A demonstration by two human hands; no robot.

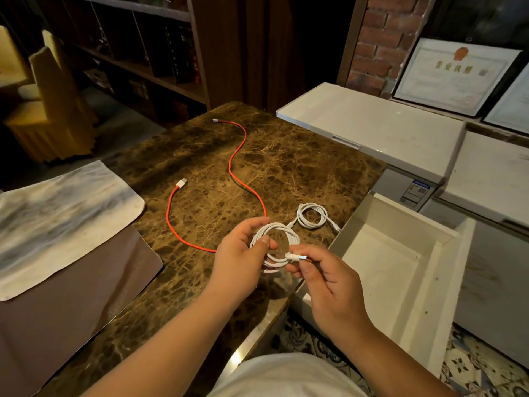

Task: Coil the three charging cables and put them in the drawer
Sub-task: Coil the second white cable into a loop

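My left hand (pixel 239 257) grips a white cable (pixel 282 230) wound into several loops, held just above the brown marble table (pixel 300 167). My right hand (pixel 329 279) pinches that cable's plug end at the coil's right side. A second white cable (pixel 312 216) lies coiled on the table near its right edge, one end trailing toward the drawer. A red cable (pixel 232 170) lies uncoiled in a long wavy line across the table, with white plugs at both ends. The white drawer (pixel 406 224) stands pulled open to my right, its inside bare.
A grey-white cloth (pixel 57 219) lies on a brown mat (pixel 71 296) at the table's left. White chest freezers (pixel 372 127) stand behind the drawer. Framed certificates (pixel 455 75) lean on a brick wall. Dark shelves (pixel 137 53) and a yellow chair (pixel 51 110) stand beyond.
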